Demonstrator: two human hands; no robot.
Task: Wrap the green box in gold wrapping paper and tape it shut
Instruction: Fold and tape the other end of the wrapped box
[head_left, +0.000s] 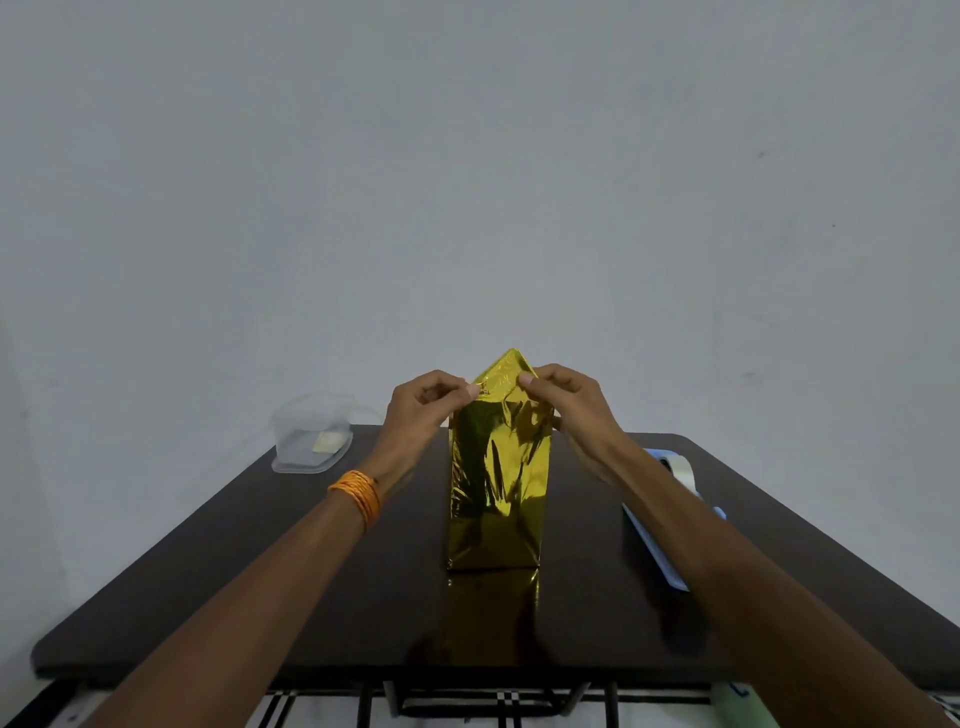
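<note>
Forearms come in over the near edge of the table (260, 571), with an orange thread band (358, 493) on the left wrist.

Green box (496, 483) stands on end at mid-table, fully sheathed in gold wrapping paper (498, 540); no green shows. At the top end the paper is folded into a pointed flap (506, 369). Left hand (423, 410) and right hand (566, 410) each pinch the paper between thumb and forefinger at the flap's base, one at either top corner of the box.

Handling, as judged: the paper looks foil-like, thin and slick, quick to crease and likely to spring open if let go. The box seems light and tall on a narrow foot, so it is probably easy to tip. Best hold is at the top corners, pressing the fold down against the box's hard edges. One hand would have to pin the flap while the other fetches tape.

Around: tape roll (675, 465) on a pale blue board (657, 535) along the right edge, partly hidden behind the right forearm. Clear plastic container (311, 431) at the far left corner, something pale inside. Only the right arm itself lies between box and tape
</note>
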